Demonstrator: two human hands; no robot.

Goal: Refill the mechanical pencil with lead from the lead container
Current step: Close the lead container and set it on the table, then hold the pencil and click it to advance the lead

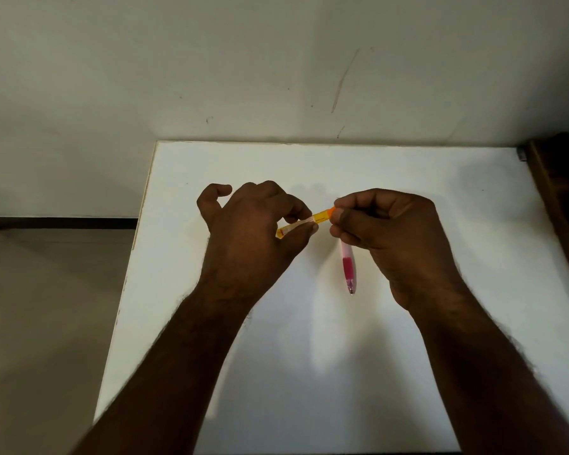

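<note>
Left hand (243, 231) is up over the white table (211, 323), thumb and forefinger pinching the lower end of the orange lead tube (309, 222); the other fingers are curled loosely and the pinky sticks out to the far left. That tube runs slanted, low on the left and rising to the right, and bridges the gap between both hands. Its orange cap end sits right at the right hand's fingertips (340, 215), which look pinched onto it. Right hand (388, 238) is curled tight, and it's also got the pencil (348, 267): the pink-and-clear barrel hangs out under the fingers, tip pointing down toward the person, above the table. Off to the far right there's a dark wooden edge (555, 198) beside the table.
</note>
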